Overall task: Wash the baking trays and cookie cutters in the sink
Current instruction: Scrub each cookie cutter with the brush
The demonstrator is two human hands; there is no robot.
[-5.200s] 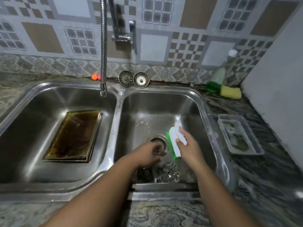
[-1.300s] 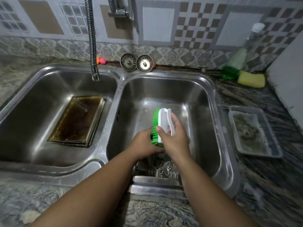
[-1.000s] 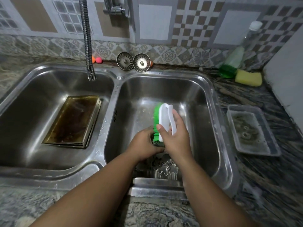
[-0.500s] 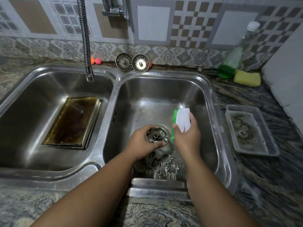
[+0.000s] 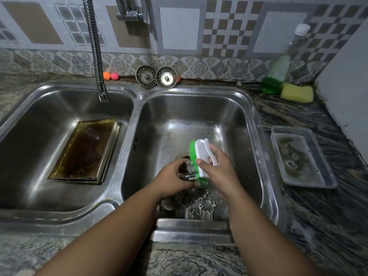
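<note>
Over the right basin (image 5: 247, 120) of the steel sink, my left hand (image 5: 171, 180) grips a small metal cookie cutter (image 5: 190, 171). My right hand (image 5: 218, 168) holds a white scrub brush with green bristles (image 5: 199, 156) by its handle, bristles pressed against the cutter. Several more metal cookie cutters (image 5: 199, 205) lie piled on the basin floor just below my hands. A stack of dark, stained baking trays (image 5: 85, 150) lies flat in the left basin (image 5: 29, 120).
The flexible faucet spout (image 5: 99, 76) hangs over the left basin, no water running. Two drain strainers (image 5: 156, 76) lean at the back rim. A green soap bottle (image 5: 276, 74), a yellow sponge (image 5: 296, 93) and a grimy clear tray (image 5: 300, 158) sit on the right counter.
My right hand brought the brush back left onto the cutter after pulling away. My left hand lifted the cutter slightly off the drain.
</note>
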